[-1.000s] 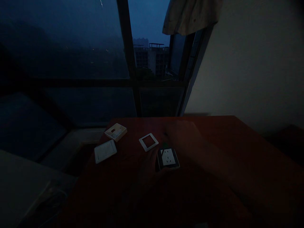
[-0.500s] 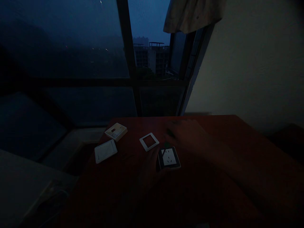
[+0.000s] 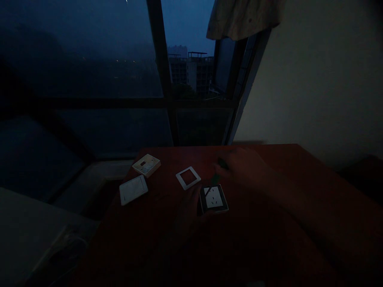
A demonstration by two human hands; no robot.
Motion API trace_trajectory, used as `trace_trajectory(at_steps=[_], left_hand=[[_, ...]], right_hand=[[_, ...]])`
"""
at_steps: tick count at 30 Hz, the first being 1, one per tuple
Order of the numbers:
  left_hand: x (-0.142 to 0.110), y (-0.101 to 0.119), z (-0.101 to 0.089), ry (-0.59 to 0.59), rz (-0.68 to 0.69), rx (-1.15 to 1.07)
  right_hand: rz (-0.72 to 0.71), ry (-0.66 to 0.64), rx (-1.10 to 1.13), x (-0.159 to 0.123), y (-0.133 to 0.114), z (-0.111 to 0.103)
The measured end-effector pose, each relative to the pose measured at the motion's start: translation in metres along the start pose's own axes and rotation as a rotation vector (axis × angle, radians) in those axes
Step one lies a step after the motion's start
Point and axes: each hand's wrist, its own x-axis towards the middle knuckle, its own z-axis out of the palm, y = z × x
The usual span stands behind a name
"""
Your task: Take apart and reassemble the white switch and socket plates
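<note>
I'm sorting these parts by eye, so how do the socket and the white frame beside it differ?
The socket has a slotted white panel in a dark surround; the frame is white around an open middle. The left hand holds the socket, while the frame lies on the table, unheld. The socket looks thicker than the frame. Both are roughly square.

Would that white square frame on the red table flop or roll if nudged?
The white square frame looks thin with straight sides, so it is probably stiff rather than floppy. Its large open middle suggests it is light. Lying flat on the red table, it would likely slide, not roll, when pushed.
</note>
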Motion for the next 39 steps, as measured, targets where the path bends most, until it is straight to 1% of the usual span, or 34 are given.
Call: trace_trajectory(at_steps=[4,10,15,18,21,28,33,36,39], left_hand=[[-0.001,-0.001,0.001,-0.014,-0.002,-0.008],[-0.001,-0.002,0.001,-0.015,-0.007,0.007],[-0.001,0.000,0.000,-0.011,0.009,0.005],[-0.001,0.001,0.000,-0.016,-0.014,0.003],[0.000,0.001,0.000,-0.020,-0.025,0.005],[-0.001,-0.005,0.002,0.011,0.031,0.029],[-0.001,-0.004,0.002,-0.011,0.020,0.005],[-0.001,-0.002,0.001,-0.011,0.008,0.007],[0.000,-0.002,0.000,-0.013,-0.011,0.010]], right_hand=[[0.026,-0.007,0.020,-0.001,0.005,0.003],[0.020,0.005,0.006,-0.002,0.005,0.003],[0.052,-0.022,0.038,-0.002,0.013,0.007],[0.071,-0.026,0.047,-0.004,0.016,0.010],[0.045,-0.016,0.042,-0.005,0.014,0.010],[0.033,0.012,0.020,-0.004,0.013,0.010],[0.039,-0.003,0.033,-0.004,0.017,0.012],[0.031,0.011,0.004,-0.006,0.013,0.011],[0.017,0.012,-0.020,-0.008,0.005,0.006]])
